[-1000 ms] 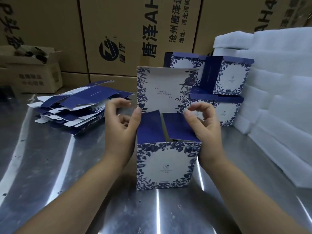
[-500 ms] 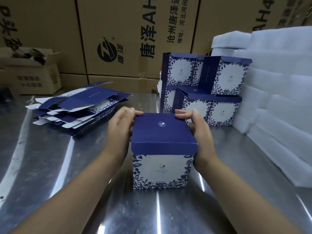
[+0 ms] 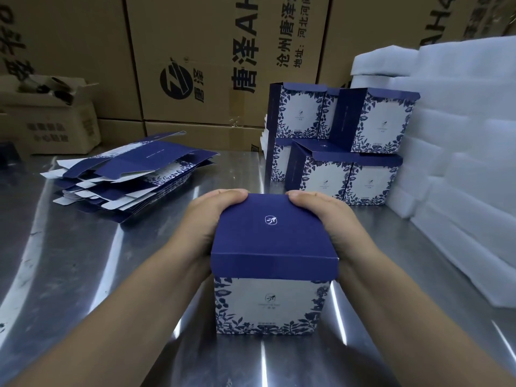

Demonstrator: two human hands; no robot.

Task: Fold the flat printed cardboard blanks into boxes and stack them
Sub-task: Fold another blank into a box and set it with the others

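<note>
A folded blue-and-white floral box (image 3: 272, 263) stands upright on the steel table (image 3: 83, 275) in front of me, its dark blue lid flap down. My left hand (image 3: 206, 219) grips its left side, fingers curled over the far top edge. My right hand (image 3: 332, 219) grips the right side the same way. A pile of flat printed blanks (image 3: 128, 177) lies to the left. Behind the box stands a two-level stack of folded boxes (image 3: 340, 146), some with lids ajar.
White foam sheets (image 3: 452, 163) are piled along the right side. Large brown printed cartons (image 3: 195, 60) form a wall at the back. A small open carton (image 3: 47, 115) sits at the far left.
The tall lid flap came down over the two inner flaps and the box closed. Both hands moved from the flaps to the box's sides and far top edge.
</note>
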